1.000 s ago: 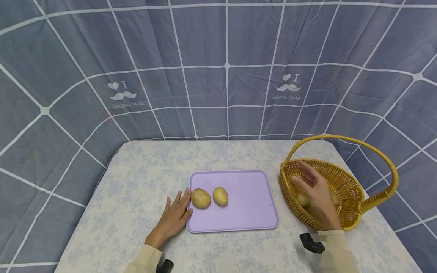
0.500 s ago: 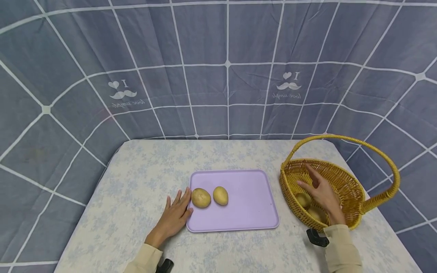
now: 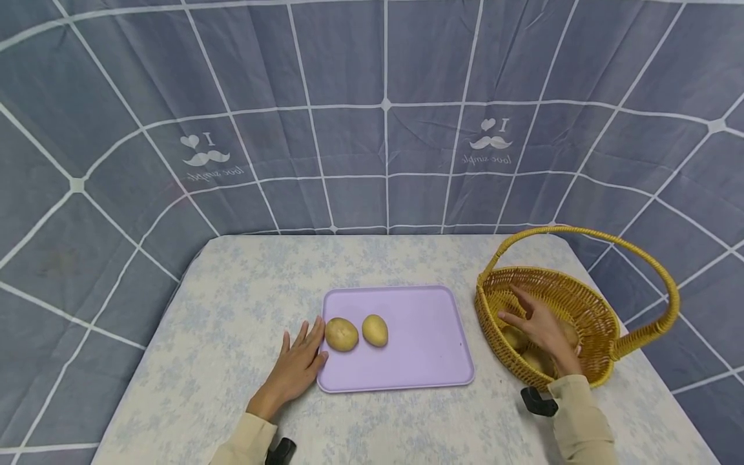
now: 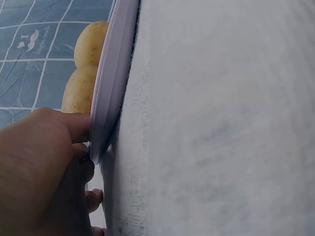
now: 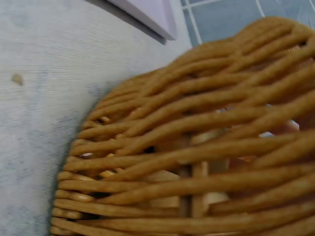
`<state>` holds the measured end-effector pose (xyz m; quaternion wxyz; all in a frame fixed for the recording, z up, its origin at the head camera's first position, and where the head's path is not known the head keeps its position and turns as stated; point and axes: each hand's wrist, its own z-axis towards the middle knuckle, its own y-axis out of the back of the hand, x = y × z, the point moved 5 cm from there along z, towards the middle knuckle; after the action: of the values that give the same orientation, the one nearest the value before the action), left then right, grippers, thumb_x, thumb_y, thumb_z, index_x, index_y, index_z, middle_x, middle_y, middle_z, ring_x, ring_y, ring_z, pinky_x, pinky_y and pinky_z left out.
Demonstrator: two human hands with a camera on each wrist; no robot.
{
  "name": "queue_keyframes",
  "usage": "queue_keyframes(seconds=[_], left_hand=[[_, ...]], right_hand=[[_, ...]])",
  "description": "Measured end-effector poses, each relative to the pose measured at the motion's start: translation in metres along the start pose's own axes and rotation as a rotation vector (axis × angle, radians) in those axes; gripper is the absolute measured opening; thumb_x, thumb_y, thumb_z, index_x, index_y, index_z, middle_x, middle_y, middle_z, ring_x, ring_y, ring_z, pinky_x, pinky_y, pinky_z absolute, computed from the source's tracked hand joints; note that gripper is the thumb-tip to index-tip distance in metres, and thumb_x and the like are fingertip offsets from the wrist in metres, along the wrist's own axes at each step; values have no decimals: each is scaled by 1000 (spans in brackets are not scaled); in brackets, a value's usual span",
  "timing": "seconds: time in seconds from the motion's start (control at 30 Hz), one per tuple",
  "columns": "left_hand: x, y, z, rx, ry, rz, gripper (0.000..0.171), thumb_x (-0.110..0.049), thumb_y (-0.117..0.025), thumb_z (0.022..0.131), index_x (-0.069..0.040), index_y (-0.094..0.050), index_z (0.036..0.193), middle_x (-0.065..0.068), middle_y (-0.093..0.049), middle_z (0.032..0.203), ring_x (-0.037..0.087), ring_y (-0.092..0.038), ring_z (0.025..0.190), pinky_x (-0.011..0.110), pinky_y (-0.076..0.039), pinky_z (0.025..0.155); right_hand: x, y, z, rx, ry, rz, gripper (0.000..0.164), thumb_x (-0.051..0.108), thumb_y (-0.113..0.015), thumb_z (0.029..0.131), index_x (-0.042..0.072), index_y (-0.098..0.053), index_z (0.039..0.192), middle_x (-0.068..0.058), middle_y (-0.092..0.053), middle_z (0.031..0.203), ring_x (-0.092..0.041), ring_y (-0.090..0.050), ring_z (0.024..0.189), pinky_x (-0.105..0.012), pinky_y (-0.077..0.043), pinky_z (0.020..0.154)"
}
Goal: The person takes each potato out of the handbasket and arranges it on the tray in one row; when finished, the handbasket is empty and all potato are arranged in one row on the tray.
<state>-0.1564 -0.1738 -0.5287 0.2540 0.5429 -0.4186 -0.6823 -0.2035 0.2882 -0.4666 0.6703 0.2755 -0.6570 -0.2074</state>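
Note:
My left hand [image 3: 295, 365] rests against the left edge of the lilac tray [image 3: 430, 342]. In the left wrist view its thumb [image 4: 76, 125] meets the tray's rim. Two potatoes lie on the tray's left part, a larger one [image 3: 341, 334] nearest the hand and a smaller one [image 3: 374, 330] beside it. My right hand [image 3: 545, 329] reaches inside the woven basket [image 3: 599, 316], thumb and index finger spread apart. Below the thumb sits a potato [image 3: 514, 337], another [image 3: 537, 360] lies by the wrist, and one [image 3: 569, 332] shows right of the hand. The remaining fingers are mostly hidden.
The basket's tall handle [image 3: 645, 258] arches over it from the back left to the right. A patterned cloth [image 3: 261, 284] covers the table, and a blue checked curtain [image 3: 349, 148] hangs behind. In the right wrist view, the basket's wall [image 5: 197, 142] fills much of the picture.
My right hand has moved slightly right within the basket, uncovering the potatoes near its thumb and wrist. My left hand and the potatoes on the tray stay put.

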Motion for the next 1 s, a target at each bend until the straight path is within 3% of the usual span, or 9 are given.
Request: queue_keyframes(seconds=[0.23,0.4,0.57,0.63,0.83,1.0], left_hand=[[-1,1,-1,4,3,3,61,-26,-48,100,-6,-21,152,8,-22,157,34,-13,146,63,3,113],[-3,2,-1,3,3,-4,62,-26,-48,100,-5,-22,152,8,-23,157,35,-13,146,63,4,113],[-1,1,0,12,10,-7,62,-27,-48,101,-7,-20,152,6,-21,158,33,-12,146,62,5,113],[-1,1,0,16,12,-12,62,-28,-47,101,-8,-19,153,5,-20,158,32,-12,147,61,5,113],[-2,2,0,-8,-3,-6,62,-26,-48,100,-6,-21,152,7,-23,157,34,-14,146,62,3,113],[-3,3,-1,-25,-9,-2,61,-25,-49,100,-5,-23,152,9,-25,156,36,-15,145,63,2,112]], right_hand=[[2,-13,2,20,42,-154,62,14,-66,91,-5,-38,143,-35,-39,140,-53,-37,127,-63,-35,100],[1,-15,2,15,57,-179,56,9,-65,90,-9,-43,139,-34,-44,137,-52,-39,126,-62,-35,101],[-2,-13,-3,31,17,-132,56,10,-66,90,-13,-43,136,-35,-47,134,-51,-43,124,-59,-38,100],[-5,-10,-7,51,-27,-92,59,14,-66,91,-14,-41,137,-34,-47,135,-48,-43,125,-54,-41,100],[-11,-5,-20,98,-116,-43,60,25,-64,93,-14,-46,134,-32,-51,132,-40,-48,122,-18,-44,84],[-10,-4,-23,96,-141,-99,55,26,-67,91,-12,-53,128,-29,-57,126,-31,-52,110,-17,-45,74]])
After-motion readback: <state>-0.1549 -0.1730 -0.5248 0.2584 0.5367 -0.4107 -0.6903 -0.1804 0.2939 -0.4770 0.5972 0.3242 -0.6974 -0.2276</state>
